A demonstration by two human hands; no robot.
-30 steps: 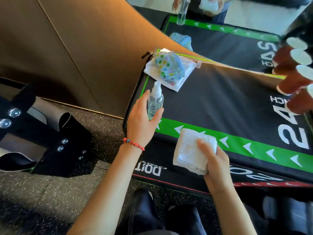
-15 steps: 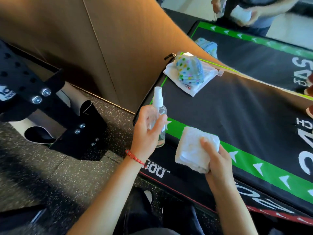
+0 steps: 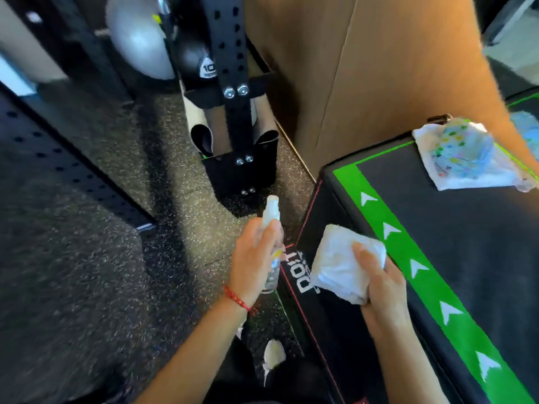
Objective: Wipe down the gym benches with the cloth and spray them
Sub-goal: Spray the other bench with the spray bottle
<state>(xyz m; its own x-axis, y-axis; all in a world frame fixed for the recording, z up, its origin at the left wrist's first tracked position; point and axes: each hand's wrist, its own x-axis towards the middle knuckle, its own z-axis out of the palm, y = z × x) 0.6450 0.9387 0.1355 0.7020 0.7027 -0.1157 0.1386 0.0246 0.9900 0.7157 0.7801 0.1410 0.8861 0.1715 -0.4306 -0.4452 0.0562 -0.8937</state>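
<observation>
cloth, white and folded (image 3: 342, 265), sits pinched in my right hand (image 3: 382, 290) at the near corner of the black padded worktop with a green arrow stripe (image 3: 466, 243). my left hand (image 3: 255, 260) curls round a small clear plastic spray bottle (image 3: 271, 246), held upright over the speckled rubber floor (image 3: 87, 258) just beside the worktop. a dotted fabric bundle on a white towel (image 3: 463, 156) lies at the far corner.

— Bench (image 3: 455, 243): matt black vinyl, smooth, with a glossy green stripe; cloth (image 3: 341, 265): soft white terry, crumpled.

— Spray bottle (image 3: 271, 259): clear, shiny plastic; floor (image 3: 87, 258): rough, speckled rubber; rack (image 3: 230, 83): matt black metal, bright bolts.
</observation>
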